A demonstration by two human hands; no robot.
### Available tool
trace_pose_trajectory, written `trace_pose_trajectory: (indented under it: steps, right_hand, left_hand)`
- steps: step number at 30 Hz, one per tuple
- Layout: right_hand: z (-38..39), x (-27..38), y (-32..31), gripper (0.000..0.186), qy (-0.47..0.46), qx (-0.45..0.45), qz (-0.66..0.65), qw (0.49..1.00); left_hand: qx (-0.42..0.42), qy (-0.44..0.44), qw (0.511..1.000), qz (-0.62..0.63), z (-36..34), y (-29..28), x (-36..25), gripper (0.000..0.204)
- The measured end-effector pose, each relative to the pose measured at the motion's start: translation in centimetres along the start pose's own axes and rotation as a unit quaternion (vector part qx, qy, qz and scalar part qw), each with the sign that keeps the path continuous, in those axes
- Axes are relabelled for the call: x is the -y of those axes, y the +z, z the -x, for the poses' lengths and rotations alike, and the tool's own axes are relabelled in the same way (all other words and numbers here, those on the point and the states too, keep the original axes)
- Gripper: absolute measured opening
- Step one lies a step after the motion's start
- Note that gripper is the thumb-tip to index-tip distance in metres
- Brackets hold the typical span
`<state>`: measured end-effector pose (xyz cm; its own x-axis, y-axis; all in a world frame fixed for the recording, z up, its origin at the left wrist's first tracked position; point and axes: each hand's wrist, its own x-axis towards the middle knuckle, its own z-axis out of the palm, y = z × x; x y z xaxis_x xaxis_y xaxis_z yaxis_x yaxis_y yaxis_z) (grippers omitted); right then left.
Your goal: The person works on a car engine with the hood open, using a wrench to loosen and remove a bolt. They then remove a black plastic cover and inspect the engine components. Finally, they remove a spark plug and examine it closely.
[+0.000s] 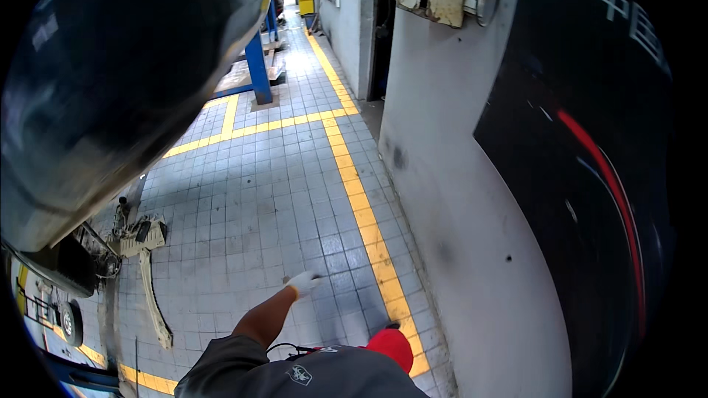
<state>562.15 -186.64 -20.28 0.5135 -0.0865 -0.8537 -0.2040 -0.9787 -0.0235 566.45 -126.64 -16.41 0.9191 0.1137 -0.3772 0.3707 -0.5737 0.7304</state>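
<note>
My left hand (304, 282), in a white glove with dark fingertips, hangs low over the tiled floor (258, 236) in front of me. Its thumb stands apart from the fingers, and nothing shows in it. The bare forearm comes out of a dark grey short sleeve. My right hand is out of sight. Beside my grey shirt (332, 372) a rounded red piece of clothing (391, 350) shows, with a small dark tip past it that may be a shoe.
A dark vehicle body (110, 88) overhangs the left. Beneath it lie a long pale strip (153, 302), a beige part (144, 239) and a wheel (71, 322). Ahead are a blue post (258, 66) and yellow cabinet (306, 1). A wall (450, 169) with a black panel (546, 155) borders the right.
</note>
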Motion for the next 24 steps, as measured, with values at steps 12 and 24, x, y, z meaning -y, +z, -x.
trace_pose_trajectory:
  steps: [12, 24]
  right_hand:
    - [-36.1, 27.2, -38.0, 0.066, -0.122, -0.050, -0.127, 0.983]
    - [-44.0, 76.1, -60.1, 0.043, -0.386, -0.103, -0.064, 0.915]
  left_hand:
    - [-0.030, 0.080, 0.941, -0.327, -18.8, -27.2, -34.7, 0.029]
    - [-0.140, 0.302, 0.889, -0.316, -32.2, -54.8, -44.2, 0.033]
